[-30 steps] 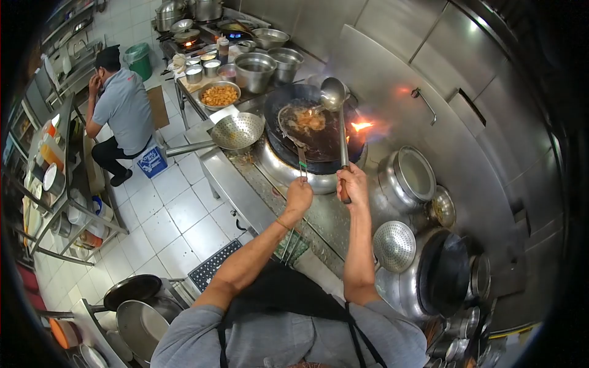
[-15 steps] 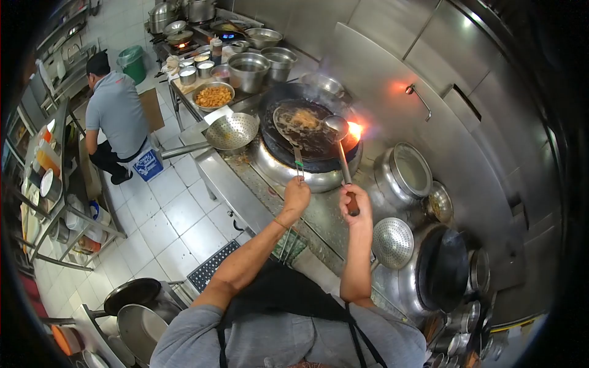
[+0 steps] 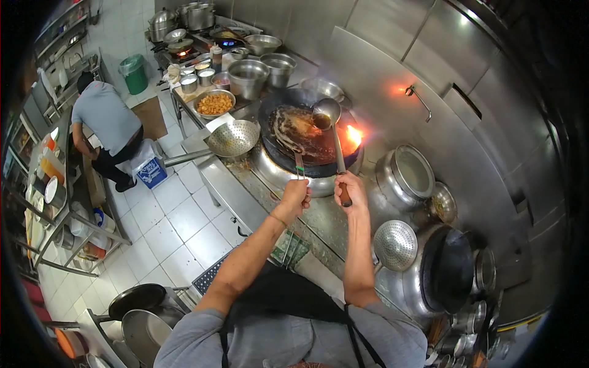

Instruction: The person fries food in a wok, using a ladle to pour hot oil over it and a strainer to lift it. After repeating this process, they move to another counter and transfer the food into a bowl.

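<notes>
My left hand (image 3: 296, 196) is closed around the thin metal handle of a wire strainer (image 3: 299, 163). The strainer's head lies in a black wok (image 3: 267, 110), partly hidden by dark oil and pale foam. My right hand (image 3: 351, 193) grips the wooden end of a long metal ladle (image 3: 338, 150). The ladle's bowl is over the far right part of the wok, with brown liquid in it. Bright flame (image 3: 354, 135) shows at the wok's right edge. Any food in the strainer is hard to make out.
Left of the wok rests a perforated strainer (image 3: 233, 138), near a bowl of orange-brown pieces (image 3: 215, 103) and metal pots (image 3: 248, 78). Another perforated ladle (image 3: 395, 245) and a second wok (image 3: 449, 270) are at right. A person in grey (image 3: 108, 119) sits low by the shelves.
The ladle's bowl has tilted and shifted slightly up and left, now showing brown liquid. The strainer's rim has sunk from sight amid spreading foam. The other person leans further forward.
</notes>
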Action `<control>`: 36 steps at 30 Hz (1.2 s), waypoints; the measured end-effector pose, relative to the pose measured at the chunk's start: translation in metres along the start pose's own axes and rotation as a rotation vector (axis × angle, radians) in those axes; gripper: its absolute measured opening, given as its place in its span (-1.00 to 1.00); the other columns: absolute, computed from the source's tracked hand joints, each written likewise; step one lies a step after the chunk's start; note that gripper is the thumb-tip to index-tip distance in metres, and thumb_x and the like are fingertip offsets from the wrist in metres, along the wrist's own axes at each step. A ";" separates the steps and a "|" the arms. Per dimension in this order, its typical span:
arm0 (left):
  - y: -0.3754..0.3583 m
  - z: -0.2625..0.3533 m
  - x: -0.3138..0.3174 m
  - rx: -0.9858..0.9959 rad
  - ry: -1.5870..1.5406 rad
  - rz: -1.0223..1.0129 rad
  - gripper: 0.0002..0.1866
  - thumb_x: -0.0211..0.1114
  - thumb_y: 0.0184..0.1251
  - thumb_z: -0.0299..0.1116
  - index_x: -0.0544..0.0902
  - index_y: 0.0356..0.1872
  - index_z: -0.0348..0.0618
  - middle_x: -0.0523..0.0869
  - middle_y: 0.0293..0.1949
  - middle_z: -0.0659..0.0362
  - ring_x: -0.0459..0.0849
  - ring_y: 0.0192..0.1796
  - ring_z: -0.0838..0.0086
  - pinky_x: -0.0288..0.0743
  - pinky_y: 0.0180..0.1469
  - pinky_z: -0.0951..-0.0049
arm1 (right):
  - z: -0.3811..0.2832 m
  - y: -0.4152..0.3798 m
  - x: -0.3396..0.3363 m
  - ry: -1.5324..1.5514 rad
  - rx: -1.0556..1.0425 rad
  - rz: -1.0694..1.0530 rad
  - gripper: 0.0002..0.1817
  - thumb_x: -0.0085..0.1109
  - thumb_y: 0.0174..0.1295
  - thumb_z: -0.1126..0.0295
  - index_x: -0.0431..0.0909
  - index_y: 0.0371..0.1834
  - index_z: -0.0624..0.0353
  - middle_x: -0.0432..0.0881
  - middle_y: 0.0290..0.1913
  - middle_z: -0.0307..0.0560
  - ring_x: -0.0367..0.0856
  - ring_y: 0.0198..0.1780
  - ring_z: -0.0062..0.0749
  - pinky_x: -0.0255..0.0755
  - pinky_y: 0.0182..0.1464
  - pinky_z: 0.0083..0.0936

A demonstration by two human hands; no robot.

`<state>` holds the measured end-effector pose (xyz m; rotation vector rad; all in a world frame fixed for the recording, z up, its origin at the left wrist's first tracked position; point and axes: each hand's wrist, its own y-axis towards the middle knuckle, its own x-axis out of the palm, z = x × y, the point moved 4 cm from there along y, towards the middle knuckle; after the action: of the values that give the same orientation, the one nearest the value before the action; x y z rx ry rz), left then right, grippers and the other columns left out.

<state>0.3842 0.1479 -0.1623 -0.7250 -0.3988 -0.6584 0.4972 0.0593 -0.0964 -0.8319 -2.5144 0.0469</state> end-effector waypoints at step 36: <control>-0.042 -0.007 0.010 0.189 0.234 -0.200 -0.79 -0.08 0.33 -0.37 0.43 -0.17 -0.27 0.32 -0.71 0.32 0.20 -0.77 0.64 0.07 -0.77 0.61 | 0.028 -0.025 -0.018 0.558 0.126 -0.081 -0.91 -0.02 0.11 0.45 0.38 -0.35 0.21 0.44 -0.54 -0.16 0.37 -0.69 -0.57 0.23 -0.85 -0.60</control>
<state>0.3646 0.1153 -0.1415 -0.4251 -0.3145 -0.8713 0.4832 0.0315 -0.1243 -0.5906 -1.9924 -0.0475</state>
